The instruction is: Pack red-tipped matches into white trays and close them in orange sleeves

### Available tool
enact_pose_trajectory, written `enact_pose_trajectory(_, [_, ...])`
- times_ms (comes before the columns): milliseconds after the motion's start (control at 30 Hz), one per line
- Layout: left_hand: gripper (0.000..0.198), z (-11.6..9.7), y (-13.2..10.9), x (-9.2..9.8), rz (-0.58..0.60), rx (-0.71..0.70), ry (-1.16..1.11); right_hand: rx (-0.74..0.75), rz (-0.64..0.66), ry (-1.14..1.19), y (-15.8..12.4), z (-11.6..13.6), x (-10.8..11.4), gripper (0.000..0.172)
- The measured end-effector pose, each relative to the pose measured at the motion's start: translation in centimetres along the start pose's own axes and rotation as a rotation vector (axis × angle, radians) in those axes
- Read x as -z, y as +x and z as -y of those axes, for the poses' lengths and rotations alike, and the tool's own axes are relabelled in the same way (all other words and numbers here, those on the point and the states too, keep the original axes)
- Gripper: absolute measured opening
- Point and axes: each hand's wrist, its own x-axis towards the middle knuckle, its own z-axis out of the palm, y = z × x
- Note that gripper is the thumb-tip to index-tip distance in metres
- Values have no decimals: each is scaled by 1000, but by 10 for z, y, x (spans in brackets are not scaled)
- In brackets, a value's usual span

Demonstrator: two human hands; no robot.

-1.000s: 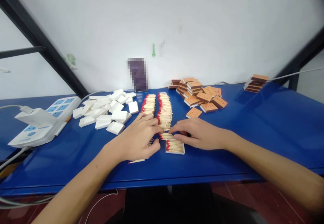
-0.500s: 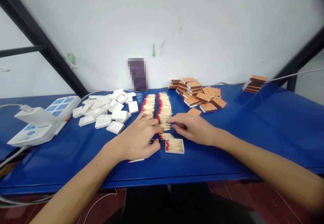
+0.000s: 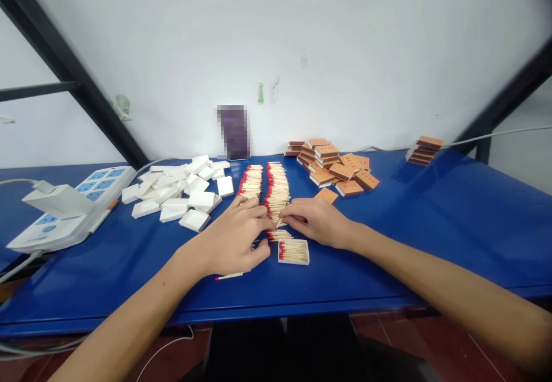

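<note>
Red-tipped matches lie in two long rows on the blue table, a left row [image 3: 252,180] and a right row [image 3: 278,189]. My left hand [image 3: 239,235] rests over the near end of the left row, its fingers bent and its thumb apart, with a fingertip against the right row. At the right row's near end, my right hand [image 3: 319,221] pinches a match [image 3: 279,221] between thumb and forefinger. Just in front of the fingers sits a small white tray [image 3: 293,263], partly filled with matches. One loose match [image 3: 230,276] lies below my left hand.
White matchbox trays [image 3: 172,189] are heaped to the left. Orange matchbox sleeves [image 3: 340,172] pile up behind my right hand, and a short stack of matchboxes [image 3: 425,150] stands at the far right. A power strip [image 3: 81,215] with a plugged-in adapter occupies the left side.
My right thumb and forefinger have come together at the right row of matches. My left hand has hardly moved. The whole view has shifted slightly.
</note>
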Motion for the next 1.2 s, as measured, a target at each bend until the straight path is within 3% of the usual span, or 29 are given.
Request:
enact_pose_trajectory(233, [23, 0, -2, 1, 6, 11, 22, -63, -39, 91, -7, 0, 6, 6])
enact_pose_trajectory(533, [27, 0, -1, 3, -33, -14, 32, -177, 34, 146, -6, 9, 5, 5])
enact_pose_trajectory(1200, [27, 1, 0, 2, -23, -2, 67, -158, 78, 159, -4, 11, 10, 9])
